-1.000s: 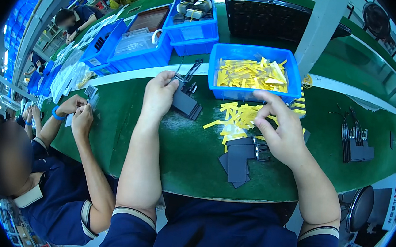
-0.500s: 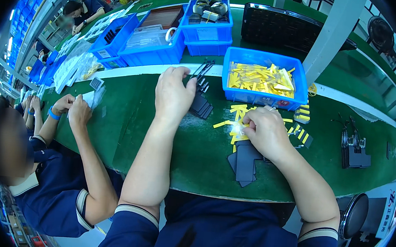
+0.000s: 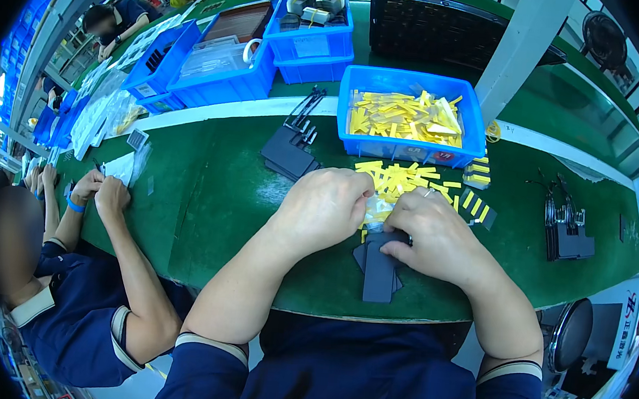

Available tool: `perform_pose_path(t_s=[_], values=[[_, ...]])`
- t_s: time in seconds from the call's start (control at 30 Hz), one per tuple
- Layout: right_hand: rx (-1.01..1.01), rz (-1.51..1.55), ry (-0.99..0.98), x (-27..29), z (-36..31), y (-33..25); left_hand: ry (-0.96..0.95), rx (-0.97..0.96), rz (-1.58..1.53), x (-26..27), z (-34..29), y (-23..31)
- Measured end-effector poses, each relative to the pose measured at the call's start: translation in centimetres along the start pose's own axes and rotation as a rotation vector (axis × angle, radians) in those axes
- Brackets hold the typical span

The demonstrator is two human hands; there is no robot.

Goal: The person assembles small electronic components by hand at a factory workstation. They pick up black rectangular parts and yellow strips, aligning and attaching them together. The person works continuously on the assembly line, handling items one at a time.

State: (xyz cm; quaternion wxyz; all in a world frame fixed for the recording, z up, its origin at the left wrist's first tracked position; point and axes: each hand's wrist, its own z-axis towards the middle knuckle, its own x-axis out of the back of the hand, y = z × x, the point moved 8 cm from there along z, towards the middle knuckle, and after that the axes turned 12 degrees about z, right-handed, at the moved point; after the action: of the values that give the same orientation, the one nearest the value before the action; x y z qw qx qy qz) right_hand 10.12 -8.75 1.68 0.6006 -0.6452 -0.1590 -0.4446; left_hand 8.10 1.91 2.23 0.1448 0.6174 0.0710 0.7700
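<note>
A small stack of flat dark grey pieces lies near the table's front edge. My right hand bends over its upper end, thumb on the top piece and fingers curled beside it. My left hand is closed just left of it, its fingertips pinched at the edge of the loose yellow strips; whatever they hold is hidden. Beyond my left hand rests another pile of dark flat pieces with thin cables. A dark piece carrying yellow strips lies beyond my right hand.
A blue bin full of yellow strips stands behind the loose ones. More blue bins line the back left. At right lie dark cabled pieces. A white post rises behind the bin. A co-worker's hands work at left.
My left hand has come from the cabled pile toward my right hand, closing on the way. My right hand has drawn nearer to me, onto the dark stack. The whole view has shifted slightly.
</note>
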Motion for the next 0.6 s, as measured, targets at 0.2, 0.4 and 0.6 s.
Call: perform_pose_path(t_s=[0.2,0.4,0.6], values=[[0.078,0.032,-0.033,-0.7,-0.3,-0.5,0.003,-0.101,-0.005,-0.4,0.2,0.4],[0.103,0.017,-0.072,-0.8,-0.4,-0.9,-0.104,-0.216,0.022,-1.3,0.6,1.5],[0.179,0.138,0.034,0.8,-0.4,-1.0,-0.115,-0.35,0.112,-2.6,1.9,1.8]])
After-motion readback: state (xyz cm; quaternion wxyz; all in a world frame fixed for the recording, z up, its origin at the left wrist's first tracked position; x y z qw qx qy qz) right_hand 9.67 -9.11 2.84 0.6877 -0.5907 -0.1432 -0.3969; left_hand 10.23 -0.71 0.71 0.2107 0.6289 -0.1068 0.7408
